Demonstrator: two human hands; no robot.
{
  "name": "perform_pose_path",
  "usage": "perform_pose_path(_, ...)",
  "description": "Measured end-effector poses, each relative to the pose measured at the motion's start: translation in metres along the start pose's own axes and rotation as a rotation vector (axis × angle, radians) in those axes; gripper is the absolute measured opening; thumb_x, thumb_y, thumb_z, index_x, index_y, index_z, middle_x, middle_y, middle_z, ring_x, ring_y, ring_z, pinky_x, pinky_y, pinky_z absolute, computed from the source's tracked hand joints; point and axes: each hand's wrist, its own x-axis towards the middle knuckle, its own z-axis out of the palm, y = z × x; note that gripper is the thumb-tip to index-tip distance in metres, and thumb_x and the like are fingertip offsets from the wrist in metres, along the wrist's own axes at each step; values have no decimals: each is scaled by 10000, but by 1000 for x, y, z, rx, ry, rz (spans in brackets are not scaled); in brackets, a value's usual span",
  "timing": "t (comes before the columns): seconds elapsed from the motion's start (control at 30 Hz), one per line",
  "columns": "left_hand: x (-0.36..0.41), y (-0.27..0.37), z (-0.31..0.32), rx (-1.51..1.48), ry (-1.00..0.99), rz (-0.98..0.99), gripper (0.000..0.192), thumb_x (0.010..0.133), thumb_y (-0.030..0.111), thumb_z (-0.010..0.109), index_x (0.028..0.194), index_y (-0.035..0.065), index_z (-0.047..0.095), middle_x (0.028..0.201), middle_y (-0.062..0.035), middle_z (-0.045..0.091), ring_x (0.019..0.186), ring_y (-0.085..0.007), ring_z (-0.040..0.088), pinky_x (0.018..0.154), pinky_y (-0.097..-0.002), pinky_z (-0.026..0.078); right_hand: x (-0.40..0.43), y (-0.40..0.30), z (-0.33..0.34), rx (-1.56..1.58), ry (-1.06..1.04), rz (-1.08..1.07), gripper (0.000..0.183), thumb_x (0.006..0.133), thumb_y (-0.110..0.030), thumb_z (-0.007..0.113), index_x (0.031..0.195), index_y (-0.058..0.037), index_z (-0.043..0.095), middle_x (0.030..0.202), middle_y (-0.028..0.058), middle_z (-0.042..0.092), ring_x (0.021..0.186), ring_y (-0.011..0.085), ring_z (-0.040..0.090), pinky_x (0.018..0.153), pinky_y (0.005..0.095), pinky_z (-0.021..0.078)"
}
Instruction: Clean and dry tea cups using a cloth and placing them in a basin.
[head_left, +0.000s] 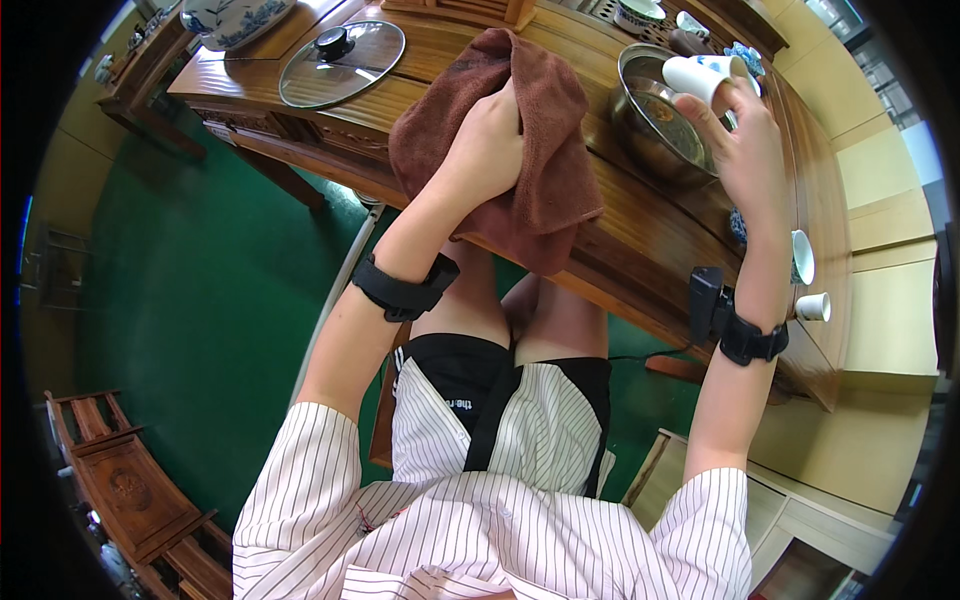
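Observation:
My left hand grips a brown towel, which hangs in folds over the front edge of the wooden table. At the right, my right hand holds a white cup with blue decoration, tilted on its side, above the rim of a stainless steel pot. Some liquid seems to lie in the pot. Behind the held cup part of another white piece shows; whether the hand holds it too is unclear. Below my right wrist a patterned bowl and a small white cup rest on the table.
A glass lid with a black knob lies on the table's left part, near a blue-and-white porcelain vessel. Along the back right are a lidded bowl and a dark teapot. A wooden chair stands lower left.

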Motion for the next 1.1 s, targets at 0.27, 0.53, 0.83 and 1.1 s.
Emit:
perform_pose_path(0.27,-2,-1,-5,-1,-19,-21,461,820,273,608,1205,42,504,1133,-153,587,1095,-302,529,920,-367,401,-42,-42,-27,171,36,40,440,689,-349,744,937,5,664,935,79,618,805,212,601,706,295,447)
perform_pose_path(0.53,-2,-2,-1,-11,27,25,427,829,265,596,1172,23,521,1120,-170,585,1075,-324,535,900,-365,409,-85,-56,-50,212,-140,229,385,592,-209,797,850,42,659,783,44,549,632,145,512,559,281,394)
perform_pose_path(0.83,-2,-3,-1,-11,83,75,388,798,240,612,1096,10,518,1001,-219,600,952,-404,547,789,-421,447,-84,-36,-44,-160,-306,282,434,604,-308,777,720,66,591,707,130,499,597,278,495,562,352,384)
perform_pose_path(1.1,-2,-6,0,-5,91,114,452,793,249,622,1165,25,494,1036,-203,595,970,-381,554,809,-399,450,-73,-24,-29,-284,-315,235,458,636,-361,755,712,66,608,692,138,496,604,296,508,572,377,380)
